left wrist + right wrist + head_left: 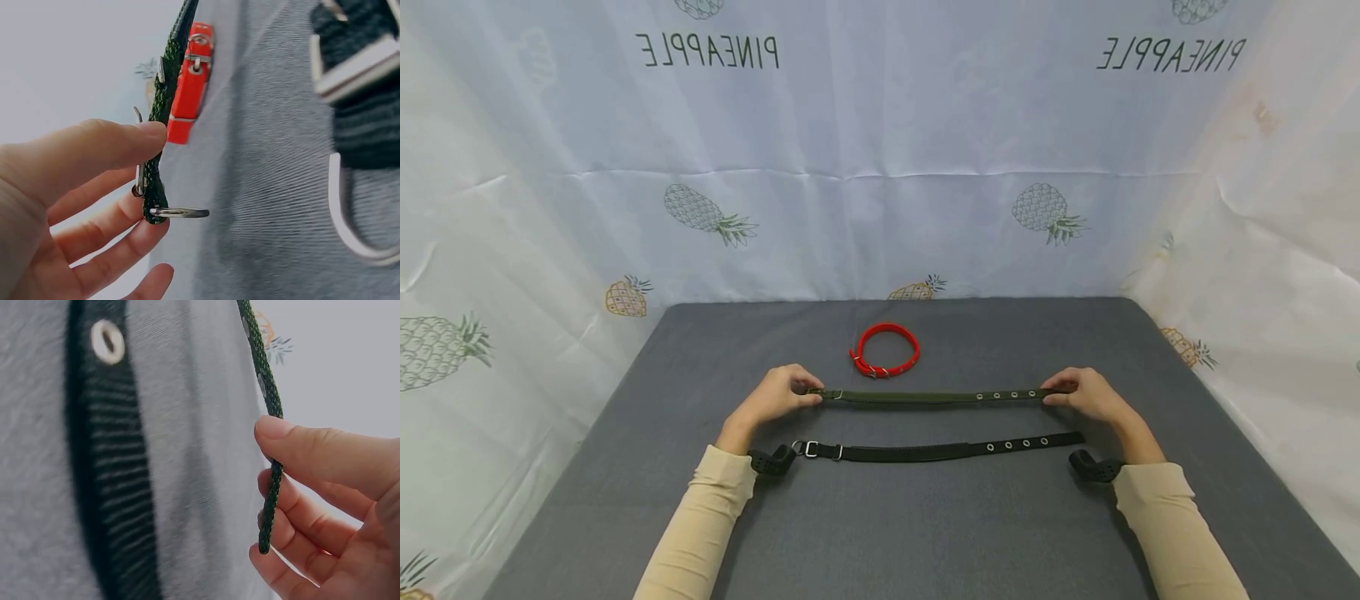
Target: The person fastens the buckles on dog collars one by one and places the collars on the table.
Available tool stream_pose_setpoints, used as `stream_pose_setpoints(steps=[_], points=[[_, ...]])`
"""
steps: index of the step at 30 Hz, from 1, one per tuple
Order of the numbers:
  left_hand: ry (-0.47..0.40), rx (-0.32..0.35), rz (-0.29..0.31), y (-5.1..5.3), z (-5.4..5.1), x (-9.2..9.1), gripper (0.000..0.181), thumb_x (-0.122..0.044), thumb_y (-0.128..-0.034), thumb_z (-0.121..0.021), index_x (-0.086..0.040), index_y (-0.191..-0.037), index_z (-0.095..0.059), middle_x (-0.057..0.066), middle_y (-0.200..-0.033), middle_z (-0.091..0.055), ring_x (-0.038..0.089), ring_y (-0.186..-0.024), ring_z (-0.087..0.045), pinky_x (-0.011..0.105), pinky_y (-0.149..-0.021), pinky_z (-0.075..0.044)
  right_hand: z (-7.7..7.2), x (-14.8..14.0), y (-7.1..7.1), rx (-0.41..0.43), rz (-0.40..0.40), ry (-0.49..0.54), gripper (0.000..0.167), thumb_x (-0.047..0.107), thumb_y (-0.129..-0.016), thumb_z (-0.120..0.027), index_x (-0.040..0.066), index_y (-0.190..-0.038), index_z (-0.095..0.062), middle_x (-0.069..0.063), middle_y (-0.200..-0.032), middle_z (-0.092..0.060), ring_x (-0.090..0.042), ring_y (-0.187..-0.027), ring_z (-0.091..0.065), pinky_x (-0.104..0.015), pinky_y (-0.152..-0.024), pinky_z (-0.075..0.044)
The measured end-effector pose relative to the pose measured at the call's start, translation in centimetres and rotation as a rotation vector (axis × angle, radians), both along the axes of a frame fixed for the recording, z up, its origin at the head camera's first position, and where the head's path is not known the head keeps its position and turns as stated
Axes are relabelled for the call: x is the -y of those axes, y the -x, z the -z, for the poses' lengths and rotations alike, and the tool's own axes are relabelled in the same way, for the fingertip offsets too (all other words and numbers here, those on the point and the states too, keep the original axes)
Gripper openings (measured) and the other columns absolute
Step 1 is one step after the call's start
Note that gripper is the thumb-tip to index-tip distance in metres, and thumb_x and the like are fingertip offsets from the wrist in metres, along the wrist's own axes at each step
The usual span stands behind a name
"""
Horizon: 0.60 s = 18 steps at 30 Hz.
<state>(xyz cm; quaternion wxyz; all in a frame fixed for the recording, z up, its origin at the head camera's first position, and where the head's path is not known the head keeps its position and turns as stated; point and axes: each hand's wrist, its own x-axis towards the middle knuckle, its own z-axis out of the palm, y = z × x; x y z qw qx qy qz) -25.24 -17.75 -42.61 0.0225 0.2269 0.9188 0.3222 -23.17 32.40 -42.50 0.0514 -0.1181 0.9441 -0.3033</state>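
A dark green collar [917, 398] is stretched out straight between both hands. At its buckle end, my left hand [780, 392] pinches it between thumb and fingers. In the left wrist view a metal ring [181, 213] sticks out from that end. My right hand [1084, 392] pinches the other end, past the row of metal eyelets. The right wrist view shows the collar's tip [265, 540] against the fingers. Nearer the body, a black collar [910, 453] lies straight on the table, its buckle to the left and eyelets to the right. Neither hand touches it.
Behind the green collar, a red collar [887, 327] lies buckled into a loop. The table [917, 533] has a grey cloth top. White curtains [880, 233] with pineapple prints hang behind and at both sides. Each wrist carries a black device [772, 461].
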Motion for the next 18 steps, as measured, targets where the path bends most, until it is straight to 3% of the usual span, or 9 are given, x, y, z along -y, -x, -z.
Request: stream_pose_setpoints(steps=[6, 12, 18], points=[[-0.032, 0.046, -0.012, 0.0, -0.9, 0.3, 0.019, -0.015, -0.0881, -0.069, -0.004, -0.103, -0.072, 0.015, -0.105, -0.07, 0.028, -0.097, -0.065, 0.043, -0.086, -0.055, -1.0, 0.1, -0.1, 0.01, 0.024, 0.033, 0.026, 0.017, -0.089, -0.068, -0.002, -0.107, -0.069, -0.021, -0.106, -0.068, -0.028, -0.093, -0.065, -0.046, -0.08, -0.055], [-0.066, 0.102, -0.051, -0.2, -1.7, 0.8, 0.024, -0.02, -0.0935, -0.063, -0.005, -0.111, -0.071, 0.016, -0.109, -0.071, 0.026, -0.097, -0.067, 0.039, -0.084, -0.055, -2.4, 0.2, -0.3, -0.014, 0.011, 0.043, 0.029, 0.02, -0.092, -0.065, -0.001, -0.112, -0.068, -0.023, -0.11, -0.068, -0.028, -0.096, -0.065, -0.046, -0.081, -0.054], [-0.093, 0.092, -0.068, -0.3, -2.2, 1.0, 0.026, -0.02, -0.0965, -0.059, -0.004, -0.113, -0.069, 0.018, -0.106, -0.071, 0.028, -0.095, -0.067, 0.037, -0.082, -0.055, -3.5, 0.0, -0.6, -0.045, 0.011, 0.048, 0.029, 0.02, -0.095, -0.062, -0.001, -0.113, -0.069, -0.024, -0.109, -0.069, -0.002, -0.085, -0.062, -0.03, -0.073, -0.053]])
